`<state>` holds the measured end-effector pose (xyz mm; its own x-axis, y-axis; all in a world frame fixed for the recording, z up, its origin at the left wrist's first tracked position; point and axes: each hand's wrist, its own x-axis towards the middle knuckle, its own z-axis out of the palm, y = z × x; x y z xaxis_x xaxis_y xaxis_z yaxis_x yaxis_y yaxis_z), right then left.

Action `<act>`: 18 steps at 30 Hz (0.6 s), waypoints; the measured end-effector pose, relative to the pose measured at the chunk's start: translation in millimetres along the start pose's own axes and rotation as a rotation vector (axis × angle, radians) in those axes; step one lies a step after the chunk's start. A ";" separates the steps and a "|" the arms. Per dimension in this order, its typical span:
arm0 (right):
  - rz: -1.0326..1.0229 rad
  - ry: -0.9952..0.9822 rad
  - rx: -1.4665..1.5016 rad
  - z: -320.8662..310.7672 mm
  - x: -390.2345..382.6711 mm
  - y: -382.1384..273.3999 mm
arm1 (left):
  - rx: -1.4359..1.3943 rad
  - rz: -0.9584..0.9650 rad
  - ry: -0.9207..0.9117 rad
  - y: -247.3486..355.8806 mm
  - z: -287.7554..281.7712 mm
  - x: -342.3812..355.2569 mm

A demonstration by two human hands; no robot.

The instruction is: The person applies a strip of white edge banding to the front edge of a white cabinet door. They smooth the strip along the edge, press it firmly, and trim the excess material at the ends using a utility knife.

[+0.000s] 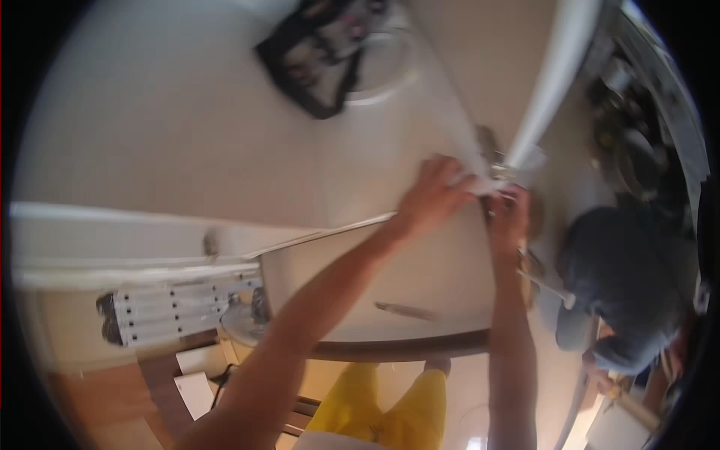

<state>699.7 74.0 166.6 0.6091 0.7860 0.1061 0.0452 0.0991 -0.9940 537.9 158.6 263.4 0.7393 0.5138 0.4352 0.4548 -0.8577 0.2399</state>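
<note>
Both my arms reach forward over a pale tabletop [352,300]. Fingers of my left hand [437,189] are bent together at a thin white piece [489,185] by the table's right edge. Close beside it, my right hand [510,214] is closed at the other side of that piece. The picture is smeared here, so the piece's exact kind is unclear. A slim, knife-like tool [405,310] lies on the tabletop, nearer to me than the hands.
A black-edged see-through bag [319,56] rests on a broad white surface [187,142]. A pale strip or pole [555,86] slants up at the right. A person in dark grey [626,281] bends low at the right. A ladder [176,311] lies at the left.
</note>
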 end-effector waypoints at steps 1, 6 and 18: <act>0.094 -0.010 -0.015 11.5 -8.3 -2.5 | -0.009 -0.044 0.038 -3.7 -8.8 -10.8; -0.027 0.299 -0.625 6.3 -11.3 -30.0 | -0.277 -0.187 0.288 41.2 -29.2 -44.1; -0.136 -1.314 -1.193 55.6 -234.0 -54.5 | -0.721 -1.462 0.651 11.4 -204.9 -387.2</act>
<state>510.6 -81.4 197.4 -0.3930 0.7932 -0.4651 0.8951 0.2144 -0.3908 155.1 -54.4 275.5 -0.4219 0.8663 -0.2676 0.0805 0.3297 0.9406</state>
